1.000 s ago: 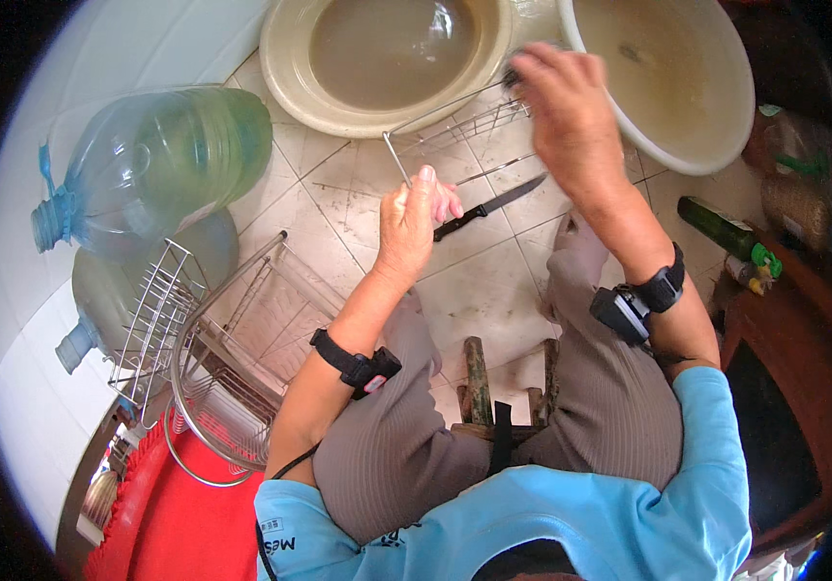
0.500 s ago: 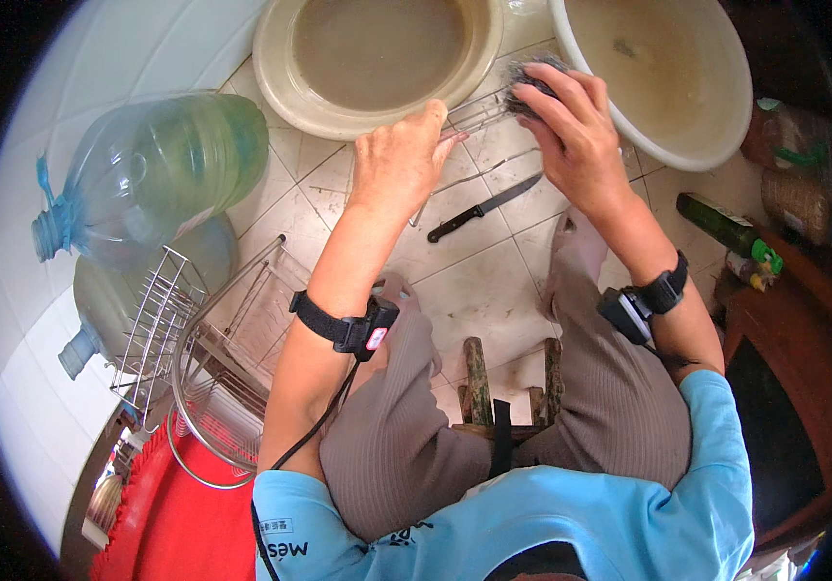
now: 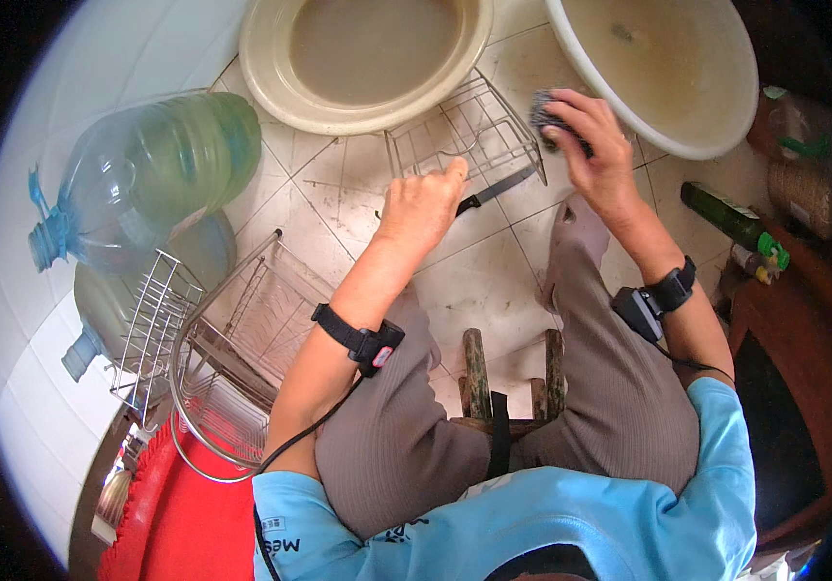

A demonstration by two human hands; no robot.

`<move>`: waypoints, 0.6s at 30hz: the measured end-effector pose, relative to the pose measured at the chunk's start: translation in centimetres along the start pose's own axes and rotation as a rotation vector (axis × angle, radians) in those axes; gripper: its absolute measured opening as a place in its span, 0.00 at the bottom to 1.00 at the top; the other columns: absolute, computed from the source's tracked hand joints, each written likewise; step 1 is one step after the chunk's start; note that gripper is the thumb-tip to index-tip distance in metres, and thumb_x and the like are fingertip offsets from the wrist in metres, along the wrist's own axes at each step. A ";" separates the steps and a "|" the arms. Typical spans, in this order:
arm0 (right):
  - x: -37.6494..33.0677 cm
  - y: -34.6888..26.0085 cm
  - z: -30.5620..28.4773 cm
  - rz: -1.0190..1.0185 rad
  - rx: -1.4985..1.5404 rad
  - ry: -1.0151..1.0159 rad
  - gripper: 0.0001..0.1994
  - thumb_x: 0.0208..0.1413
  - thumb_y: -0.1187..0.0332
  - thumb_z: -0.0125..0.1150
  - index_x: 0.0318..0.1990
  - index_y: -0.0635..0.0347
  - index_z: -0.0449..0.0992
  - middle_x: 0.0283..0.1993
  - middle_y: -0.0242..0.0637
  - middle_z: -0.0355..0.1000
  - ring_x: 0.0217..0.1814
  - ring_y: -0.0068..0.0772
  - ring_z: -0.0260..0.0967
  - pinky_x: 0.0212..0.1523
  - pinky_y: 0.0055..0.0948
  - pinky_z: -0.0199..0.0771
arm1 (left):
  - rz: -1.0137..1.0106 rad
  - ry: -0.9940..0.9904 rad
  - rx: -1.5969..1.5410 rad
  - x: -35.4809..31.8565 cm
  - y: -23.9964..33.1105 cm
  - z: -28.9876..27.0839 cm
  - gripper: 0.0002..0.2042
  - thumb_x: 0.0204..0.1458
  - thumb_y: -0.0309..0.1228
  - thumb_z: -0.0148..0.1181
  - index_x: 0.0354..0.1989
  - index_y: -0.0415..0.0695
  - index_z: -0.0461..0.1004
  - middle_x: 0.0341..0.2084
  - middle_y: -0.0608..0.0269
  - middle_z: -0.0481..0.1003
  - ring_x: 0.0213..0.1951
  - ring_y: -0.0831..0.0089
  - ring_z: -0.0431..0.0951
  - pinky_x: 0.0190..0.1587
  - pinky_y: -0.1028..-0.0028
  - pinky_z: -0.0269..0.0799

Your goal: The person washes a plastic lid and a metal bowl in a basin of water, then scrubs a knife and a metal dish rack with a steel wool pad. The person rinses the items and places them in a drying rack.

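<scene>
My left hand (image 3: 423, 205) is closed on the near edge of a small wire rack (image 3: 484, 131), its fingers wrapped round the thin metal. The rack is tilted above the tiles, between the two basins. In my right hand (image 3: 595, 145) is a dark grey steel wool scrubber (image 3: 549, 118), gripped just off the rack's right end. Under the rack, a knife (image 3: 498, 191) with a black handle lies on the floor, partly hidden by my left hand and the wires.
A basin of murky water (image 3: 271, 107) stands far left of centre, another pale basin (image 3: 740, 126) far right. Large plastic bottles (image 3: 159, 174) and a wire dish rack (image 3: 232, 349) are at left. A green bottle (image 3: 721, 215) lies at right. Wooden stool legs (image 3: 475, 368) show between my knees.
The wire rack has turned so its broad grid shows. My left hand has come nearer and slightly right; my right hand with the scrubber has drawn away from the wires.
</scene>
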State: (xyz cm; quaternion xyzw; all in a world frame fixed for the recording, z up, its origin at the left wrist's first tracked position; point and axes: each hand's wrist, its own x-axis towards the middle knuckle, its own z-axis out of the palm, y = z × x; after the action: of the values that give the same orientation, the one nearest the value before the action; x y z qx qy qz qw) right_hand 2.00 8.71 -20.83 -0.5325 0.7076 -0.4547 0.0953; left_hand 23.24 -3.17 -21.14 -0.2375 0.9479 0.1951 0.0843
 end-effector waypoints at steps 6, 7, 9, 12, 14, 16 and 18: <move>-0.6 -1.6 -0.9 -0.192 -0.127 -0.454 0.15 0.46 0.79 0.65 0.44 0.62 0.76 0.54 0.42 0.72 0.51 0.49 0.68 0.50 0.38 0.72 | 0.068 0.098 -0.079 0.0 -1.3 -0.5 0.06 0.55 0.31 0.56 0.36 0.45 0.67 0.17 0.57 0.76 0.23 0.56 0.80 0.23 0.58 0.73; -0.1 -1.4 -0.5 -0.135 -0.045 -0.357 0.15 0.46 0.78 0.65 0.44 0.61 0.77 0.53 0.42 0.72 0.51 0.48 0.68 0.50 0.38 0.72 | 0.107 0.109 -0.096 -0.1 -1.3 -0.5 0.06 0.54 0.30 0.56 0.36 0.45 0.68 0.17 0.57 0.76 0.23 0.56 0.80 0.22 0.58 0.73; 0.7 -0.9 -0.1 0.010 0.079 -0.338 0.13 0.49 0.76 0.64 0.44 0.60 0.77 0.52 0.41 0.73 0.51 0.47 0.68 0.50 0.37 0.72 | 0.115 0.035 -0.028 -0.8 -1.7 -0.7 0.08 0.51 0.29 0.60 0.36 0.45 0.68 0.17 0.58 0.75 0.23 0.56 0.79 0.23 0.59 0.72; 0.6 0.0 -0.4 0.151 0.176 -0.322 0.11 0.52 0.76 0.61 0.44 0.61 0.77 0.51 0.42 0.74 0.52 0.45 0.67 0.52 0.36 0.70 | 0.213 0.023 0.003 -2.2 -2.4 -1.1 0.08 0.48 0.27 0.62 0.33 0.45 0.68 0.17 0.60 0.73 0.22 0.59 0.78 0.22 0.63 0.71; -0.4 0.3 -1.2 0.076 0.229 -0.378 0.10 0.53 0.77 0.59 0.44 0.63 0.77 0.53 0.42 0.74 0.54 0.45 0.67 0.55 0.34 0.68 | 0.308 0.068 0.000 -2.7 -2.7 -1.1 0.07 0.46 0.26 0.62 0.30 0.46 0.68 0.17 0.62 0.73 0.21 0.63 0.77 0.21 0.66 0.71; -1.8 0.3 -0.4 -0.035 0.218 -0.616 0.09 0.53 0.76 0.59 0.42 0.63 0.77 0.52 0.41 0.73 0.52 0.46 0.66 0.54 0.37 0.68 | 0.409 0.126 0.000 -2.9 -3.0 -0.9 0.07 0.45 0.25 0.61 0.28 0.47 0.68 0.17 0.64 0.72 0.20 0.67 0.77 0.21 0.69 0.71; -2.2 0.9 0.7 -0.088 0.191 -0.758 0.08 0.53 0.74 0.59 0.41 0.62 0.77 0.51 0.42 0.73 0.51 0.47 0.66 0.55 0.40 0.66 | 0.417 0.153 0.035 -3.3 -3.0 -0.8 0.05 0.46 0.26 0.59 0.29 0.48 0.69 0.17 0.67 0.71 0.20 0.70 0.76 0.21 0.71 0.72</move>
State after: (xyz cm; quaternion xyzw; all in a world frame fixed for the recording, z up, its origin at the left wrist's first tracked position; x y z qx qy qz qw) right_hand 2.76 10.23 -22.62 -0.6812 0.5531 -0.2935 0.3793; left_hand 27.56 -4.55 -20.58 -0.0488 0.9833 0.1731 -0.0262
